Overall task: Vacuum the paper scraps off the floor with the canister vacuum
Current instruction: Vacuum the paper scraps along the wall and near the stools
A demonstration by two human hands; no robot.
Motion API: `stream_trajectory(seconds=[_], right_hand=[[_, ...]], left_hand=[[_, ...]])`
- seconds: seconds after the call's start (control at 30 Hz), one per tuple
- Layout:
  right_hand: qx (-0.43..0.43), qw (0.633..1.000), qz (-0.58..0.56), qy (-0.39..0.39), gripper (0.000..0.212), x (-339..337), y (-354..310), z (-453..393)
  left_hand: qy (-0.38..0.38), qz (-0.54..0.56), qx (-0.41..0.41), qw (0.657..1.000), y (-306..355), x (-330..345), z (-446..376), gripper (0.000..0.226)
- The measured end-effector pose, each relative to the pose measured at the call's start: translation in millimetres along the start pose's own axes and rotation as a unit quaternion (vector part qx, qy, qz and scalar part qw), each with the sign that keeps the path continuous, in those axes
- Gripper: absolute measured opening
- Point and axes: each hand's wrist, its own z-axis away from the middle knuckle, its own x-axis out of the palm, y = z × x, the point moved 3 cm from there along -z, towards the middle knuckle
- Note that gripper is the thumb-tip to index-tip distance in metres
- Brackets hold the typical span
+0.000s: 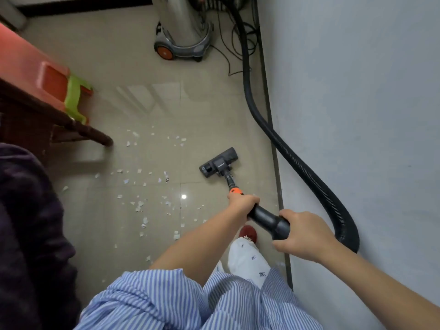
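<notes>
Our left hand [244, 203] is wrapped around the black wand [266, 216] just below its orange ring, and our right hand [302, 234] is wrapped around the fat back end of the same wand, where the hose [297, 160] joins on. Both hands hold tight, so we are steering with two hands. The wand points down and away from us to the dark floor head [219, 162], which sits flat on the tiles close to the wall [357, 103]. The hose loops along the wall and goes back to the shiny canister vacuum [184, 32], which stands far off at the top of the view. The tiles right around the floor head look clean. But we think most of the job is still left. Lots of little white paper scraps [142, 201] lie on the floor [133, 103] to the left of the head, all the way to the dark wooden table leg [95, 135]. More bits lie close to our feet, by the red slipper [248, 232]. We think we need to swing the head left and pull it back toward us to get those. A green stool [76, 98] sits under the table, away from the mess.
</notes>
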Motion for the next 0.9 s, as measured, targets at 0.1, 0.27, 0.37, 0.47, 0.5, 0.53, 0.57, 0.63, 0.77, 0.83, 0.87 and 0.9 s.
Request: stream_trajectory(seconds=[0.1,0.27,0.37,0.47,0.5,0.53,0.57,0.63,0.77,0.83,0.87,0.9], right_hand=[[-0.026,1.000,0.005,0.007,0.035,-10.9,-16.1,-15.1],[-0.071,0.997,0.005,0.016,0.040,-41.5,-54.8,-49.0],[-0.102,0.994,0.009,0.025,0.039,-64.1,-91.2,-77.6],[-0.133,0.990,0.002,0.034,0.040,-80.7,-137.2,-118.1],[-0.143,0.989,0.003,0.034,0.040,-84.7,-154.8,-133.2],[-0.153,0.988,0.004,0.030,0.041,-88.7,-176.0,-150.5],[-0.164,0.986,0.007,0.027,0.041,-92.6,-198.8,-168.9],[-0.177,0.984,0.020,0.025,0.042,-98.5,-235.7,-197.8],[-0.191,0.981,0.017,0.020,0.041,-104.4,-301.1,-252.4],[-0.194,0.981,0.010,0.013,0.041,-105.6,-327.5,-275.7],[-0.196,0.981,0.012,0.010,0.041,-104.3,-337.4,-283.4],[-0.196,0.980,0.012,0.008,0.040,-103.3,-346.8,-291.0]], left_hand=[[0.011,0.017,0.007,1.000,15.1,-17.1,-3.1,0.034],[0.039,0.049,0.026,0.998,57.9,-62.0,-9.9,0.029],[0.055,0.074,0.034,0.995,93.4,-106.5,-18.4,0.045],[0.090,0.095,0.050,0.990,131.7,-159.3,-31.2,0.060],[0.101,0.104,0.052,0.988,143.8,-178.2,-34.3,0.062],[0.110,0.112,0.054,0.986,156.6,-200.9,-40.8,0.062],[0.122,0.120,0.054,0.984,169.5,-225.4,-47.4,0.060],[0.141,0.134,0.049,0.980,188.7,-266.0,-57.7,0.054],[0.165,0.155,0.056,0.972,222.0,-336.3,-84.4,0.046],[0.173,0.166,0.051,0.969,234.3,-364.4,-96.0,0.045],[0.174,0.172,0.049,0.968,237.6,-374.6,-101.0,0.049],[0.171,0.174,0.047,0.969,241.5,-384.2,-105.3,0.054]])
